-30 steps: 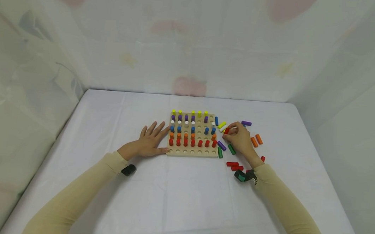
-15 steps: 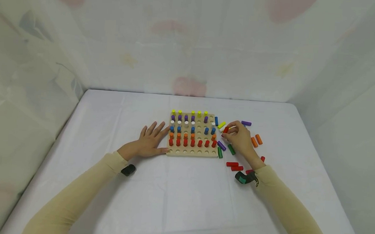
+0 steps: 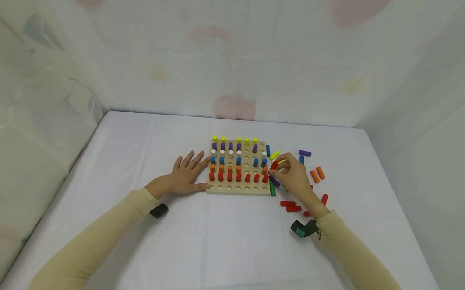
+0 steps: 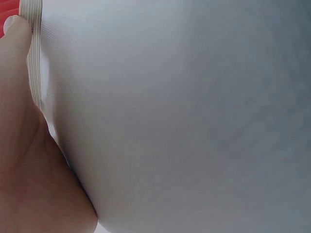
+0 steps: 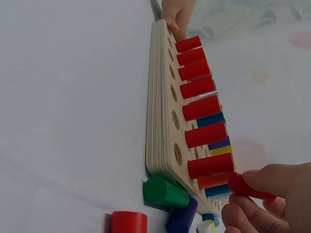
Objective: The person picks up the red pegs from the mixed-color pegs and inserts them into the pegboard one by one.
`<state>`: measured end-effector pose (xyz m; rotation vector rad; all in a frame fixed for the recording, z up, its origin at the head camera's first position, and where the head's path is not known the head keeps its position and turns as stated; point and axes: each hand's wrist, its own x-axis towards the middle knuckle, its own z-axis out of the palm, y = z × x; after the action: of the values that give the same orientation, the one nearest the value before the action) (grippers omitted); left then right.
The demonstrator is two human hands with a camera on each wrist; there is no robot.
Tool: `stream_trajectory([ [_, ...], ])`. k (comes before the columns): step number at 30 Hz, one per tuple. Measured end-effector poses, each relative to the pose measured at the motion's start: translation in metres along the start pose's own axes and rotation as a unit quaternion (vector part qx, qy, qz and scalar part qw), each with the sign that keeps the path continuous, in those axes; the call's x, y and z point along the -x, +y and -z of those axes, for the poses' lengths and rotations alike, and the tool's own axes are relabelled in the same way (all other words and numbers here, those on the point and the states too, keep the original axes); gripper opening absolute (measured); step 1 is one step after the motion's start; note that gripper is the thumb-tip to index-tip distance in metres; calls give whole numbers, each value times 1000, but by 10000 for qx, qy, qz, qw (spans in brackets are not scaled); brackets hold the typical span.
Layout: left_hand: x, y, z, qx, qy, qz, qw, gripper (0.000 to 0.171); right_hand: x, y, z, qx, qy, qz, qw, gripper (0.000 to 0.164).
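A wooden pegboard [image 3: 238, 190] lies on the table with rows of coloured pegs upright in its holes; the front row of holes holds none. My left hand [image 3: 185, 176] rests flat with spread fingers at the board's left edge, its thumb on the near left corner. Between thumb and fingers my right hand [image 3: 295, 174] pinches a red peg [image 5: 250, 188], tilted, just off the board's right edge. Below that hand lie a purple peg [image 3: 274, 181] and a green peg [image 5: 165, 191]. The left wrist view shows mostly white cloth beside the thumb [image 4: 17, 43].
Loose pegs are scattered right of the board: red pegs [image 3: 287, 204] nearer the front, orange pegs [image 3: 320, 173] farther right, a blue peg [image 3: 302, 159] and a yellow peg [image 3: 274, 155] behind. White cloth [image 3: 227, 250] covers the table, and pale curtains surround it.
My right hand has moved left with the red peg, from among the loose pegs to the board's right edge. The left hand has stayed in place.
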<state>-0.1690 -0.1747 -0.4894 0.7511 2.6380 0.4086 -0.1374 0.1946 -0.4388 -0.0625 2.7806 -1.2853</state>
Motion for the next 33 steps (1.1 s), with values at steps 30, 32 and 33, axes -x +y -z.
stream_trajectory([
  [30,-2,-2,-2,-41,-39,38,10000,94,28,10,-16,50,-88,413,9991,35],
  [32,-2,-1,-1,-28,-51,47,10000,94,28,9,-17,53,-115,413,9991,35],
  [33,-1,0,-1,-28,-66,60,10000,94,28,9,-17,66,-130,411,9990,35],
])
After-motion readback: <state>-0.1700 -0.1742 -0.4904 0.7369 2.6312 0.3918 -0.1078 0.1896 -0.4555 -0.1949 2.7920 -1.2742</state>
